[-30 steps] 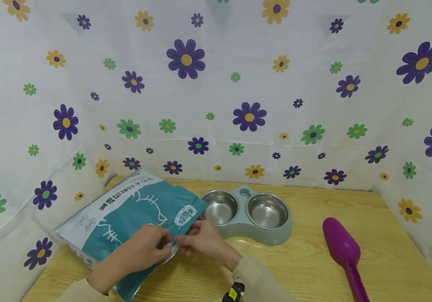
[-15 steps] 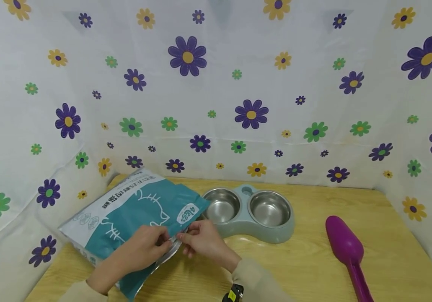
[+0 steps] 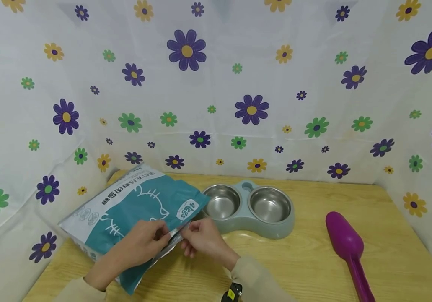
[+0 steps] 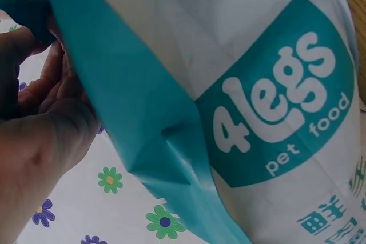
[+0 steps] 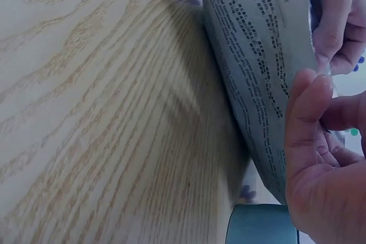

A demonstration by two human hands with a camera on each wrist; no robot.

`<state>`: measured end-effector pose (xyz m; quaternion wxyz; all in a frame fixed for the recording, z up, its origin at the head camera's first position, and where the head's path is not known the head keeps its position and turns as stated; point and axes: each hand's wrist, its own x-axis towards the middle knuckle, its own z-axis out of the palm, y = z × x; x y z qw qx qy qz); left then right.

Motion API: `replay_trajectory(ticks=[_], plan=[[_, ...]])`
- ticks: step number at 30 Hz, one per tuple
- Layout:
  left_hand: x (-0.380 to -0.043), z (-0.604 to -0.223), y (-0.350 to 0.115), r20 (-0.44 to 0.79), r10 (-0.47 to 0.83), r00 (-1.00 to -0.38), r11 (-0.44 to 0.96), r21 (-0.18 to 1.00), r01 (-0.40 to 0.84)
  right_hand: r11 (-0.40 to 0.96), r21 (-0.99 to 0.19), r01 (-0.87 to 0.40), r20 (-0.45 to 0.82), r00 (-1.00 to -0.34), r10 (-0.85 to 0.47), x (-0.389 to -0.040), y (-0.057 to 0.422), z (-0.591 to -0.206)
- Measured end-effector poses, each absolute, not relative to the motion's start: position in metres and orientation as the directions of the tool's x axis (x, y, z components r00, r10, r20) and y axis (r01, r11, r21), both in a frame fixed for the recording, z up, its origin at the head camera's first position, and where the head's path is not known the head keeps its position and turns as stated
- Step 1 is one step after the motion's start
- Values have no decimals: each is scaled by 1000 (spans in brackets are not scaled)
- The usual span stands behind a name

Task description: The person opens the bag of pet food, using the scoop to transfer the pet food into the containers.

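Note:
A teal and white pet food bag (image 3: 133,205) lies slanted on the left of the table, its edge towards me. My left hand (image 3: 144,243) pinches the upper layer of that edge, thumb and fingers together. Just to its right, my right hand (image 3: 204,239) pinches the same edge near the corner. Between the hands a silvery strip of the bag's inside shows along a narrow gap. In the left wrist view the printed side of the bag (image 4: 274,101) covers most of the left hand's (image 4: 51,90) fingertips. Close together in the right wrist view are both hands' fingertips.
Behind the right hand stands a grey-blue double feeder (image 3: 246,222) with two steel bowls, one partly behind the bag's corner. A purple scoop (image 3: 345,239) lies at the right of the wooden table (image 3: 306,268). Flowered cloth (image 3: 216,84) closes off the back and sides.
The gap along the bag's edge shows slightly more silver lining between the hands. Both hands keep their pinch with only small finger shifts. The head view has tilted slightly.

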<state>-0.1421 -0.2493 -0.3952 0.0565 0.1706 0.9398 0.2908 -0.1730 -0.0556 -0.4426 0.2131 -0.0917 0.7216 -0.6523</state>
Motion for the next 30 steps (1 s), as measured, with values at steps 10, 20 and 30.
replay_trajectory(ticks=[10,20,30], plan=[[-143,-390,-254,32,300,-953,790,551,267,157,-974,163,-212,-901,-377,-170,-55,-446],[-139,-387,-245,-3,270,-963,865,440,241,112,-985,128,-160,-922,-353,-179,-48,-442],[-139,-385,-249,61,269,-961,869,415,269,175,-980,99,-156,-924,-350,-181,-44,-443]])
